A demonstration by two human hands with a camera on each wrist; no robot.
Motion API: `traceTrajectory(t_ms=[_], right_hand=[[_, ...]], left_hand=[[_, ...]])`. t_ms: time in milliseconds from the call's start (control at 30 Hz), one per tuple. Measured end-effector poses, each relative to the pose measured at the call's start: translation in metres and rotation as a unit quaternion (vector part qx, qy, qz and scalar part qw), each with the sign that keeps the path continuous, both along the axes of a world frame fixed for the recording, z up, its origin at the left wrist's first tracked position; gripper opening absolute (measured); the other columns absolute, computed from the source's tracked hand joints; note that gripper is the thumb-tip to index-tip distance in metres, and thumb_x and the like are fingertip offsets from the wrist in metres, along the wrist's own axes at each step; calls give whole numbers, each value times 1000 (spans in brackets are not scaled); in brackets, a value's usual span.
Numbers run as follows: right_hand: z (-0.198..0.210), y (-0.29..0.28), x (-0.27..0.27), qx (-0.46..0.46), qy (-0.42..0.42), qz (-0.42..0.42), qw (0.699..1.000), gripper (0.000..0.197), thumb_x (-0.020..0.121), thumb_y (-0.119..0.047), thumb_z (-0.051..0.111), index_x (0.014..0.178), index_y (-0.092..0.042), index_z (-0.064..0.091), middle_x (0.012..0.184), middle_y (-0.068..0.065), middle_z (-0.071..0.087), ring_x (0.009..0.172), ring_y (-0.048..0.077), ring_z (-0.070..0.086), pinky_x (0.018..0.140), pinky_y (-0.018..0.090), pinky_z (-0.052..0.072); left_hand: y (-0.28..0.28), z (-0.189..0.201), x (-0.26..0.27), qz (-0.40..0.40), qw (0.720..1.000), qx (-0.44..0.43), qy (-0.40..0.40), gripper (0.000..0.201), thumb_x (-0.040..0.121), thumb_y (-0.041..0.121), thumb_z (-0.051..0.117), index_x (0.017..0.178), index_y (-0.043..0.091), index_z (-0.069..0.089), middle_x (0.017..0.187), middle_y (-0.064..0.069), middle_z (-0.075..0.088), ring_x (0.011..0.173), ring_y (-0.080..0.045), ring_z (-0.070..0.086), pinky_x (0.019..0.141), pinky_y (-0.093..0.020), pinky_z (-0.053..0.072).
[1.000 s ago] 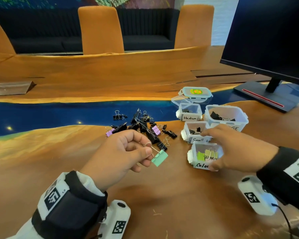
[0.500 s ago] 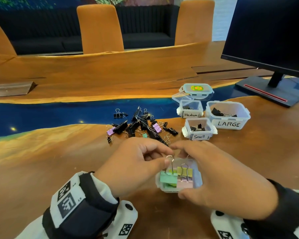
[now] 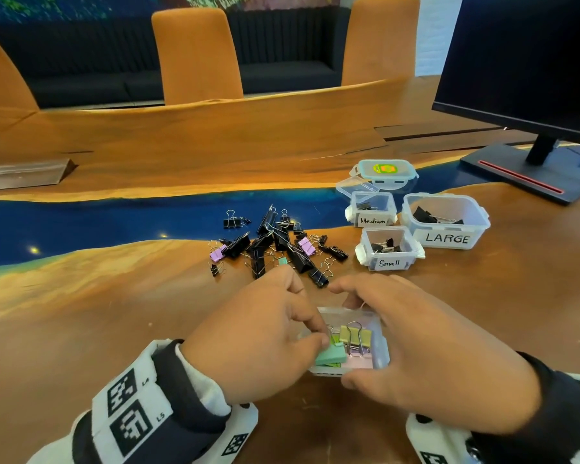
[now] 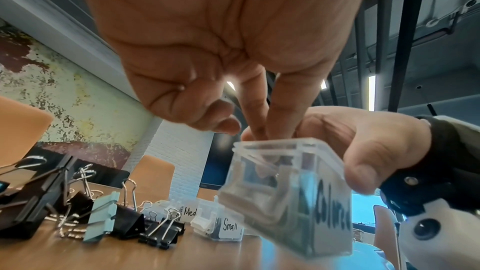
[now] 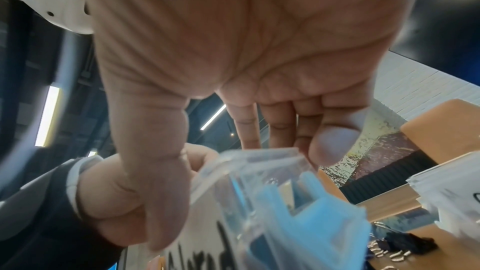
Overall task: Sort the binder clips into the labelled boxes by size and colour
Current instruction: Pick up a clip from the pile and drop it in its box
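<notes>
Steadying box: right hand (image 3: pixel 426 349) grasps the colour box (image 3: pixel 380 358), keeping it still.
Left hand (image 3: pixel 258 339): fingertips pinch the green clip (image 3: pixel 330 356), seating it inside.
Pile (image 3: pixel 275 244): unsorted on the counter (image 3: pixel 114 316).

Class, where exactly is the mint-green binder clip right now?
In the head view, the mint-green binder clip sits inside the small clear plastic box, at its left edge beside a yellow clip, between the left hand and right hand.

Wood-and-blue-resin table (image 3: pixel 114 329) — clip pile (image 3: pixel 275 246), labelled boxes (image 3: pixel 446 226), monitor base (image 3: pixel 523 175).
</notes>
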State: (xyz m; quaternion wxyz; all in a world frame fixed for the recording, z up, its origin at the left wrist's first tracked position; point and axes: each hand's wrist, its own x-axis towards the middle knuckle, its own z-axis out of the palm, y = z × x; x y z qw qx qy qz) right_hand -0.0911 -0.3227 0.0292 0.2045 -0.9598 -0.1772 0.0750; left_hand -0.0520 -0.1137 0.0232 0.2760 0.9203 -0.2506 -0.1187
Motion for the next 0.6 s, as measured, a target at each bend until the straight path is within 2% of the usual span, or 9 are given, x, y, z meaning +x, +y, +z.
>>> traceTrajectory(t_ms=[67,133,233,267,333,433,500,600], right_hand=[[0,-1,0,-1,3,-1,1000,91,68,-62,77,140,-54,22,122,-32,41,116,-8,38,99,20,43],[1,-3,2,-3,8,-3,1000,90,69,-61,78,140,-55,23,123,-33,40,117,-9,38,100,18,42],[0,-16,11,-6,22,-19,1000,82,69,-57,80,134,-55,31,120,-35,43,114,-15,40,92,7,40],[-1,-24,15,-10,31,-29,999,80,68,-54,82,132,-56,33,119,-36,44,112,-16,43,89,6,41],[-6,-42,25,-19,45,-52,997,79,67,-51,84,132,-54,38,121,-36,48,112,-13,47,91,10,42],[-13,-68,39,-31,52,-92,994,75,68,-45,86,129,-52,44,123,-34,52,113,-11,50,90,8,38],[-15,-80,47,-30,59,-117,991,72,68,-41,88,126,-50,47,124,-32,54,111,-10,51,89,9,36],[-15,-89,57,-33,68,-144,987,72,69,-40,88,127,-50,47,128,-30,55,109,-6,52,94,16,40]], left_hand=[[-1,0,-1,-13,1000,19,14,16,86,55,68,95,43,73,100,21,37,98,2,44,86,-25,46],[-2,0,-1,-17,1000,13,16,21,86,56,67,104,45,72,101,22,36,99,3,43,87,-22,44],[2,1,2,5,1000,-30,-2,25,88,53,67,113,49,68,104,25,39,99,5,43,82,-15,40],[5,3,4,16,999,-40,-4,24,88,51,67,111,49,67,104,25,41,98,4,44,78,-13,38],[15,6,12,36,998,-46,-12,19,87,47,69,106,46,70,100,23,46,91,2,48,72,-10,36],[39,15,32,60,997,10,-48,12,88,45,70,100,44,71,93,19,55,82,2,55,68,-11,38],[56,22,47,87,992,66,-62,7,88,45,70,95,45,68,92,19,60,79,2,58,70,-18,43],[75,24,65,106,980,160,-42,14,86,45,73,99,44,67,93,19,62,81,0,59,69,-20,43]])
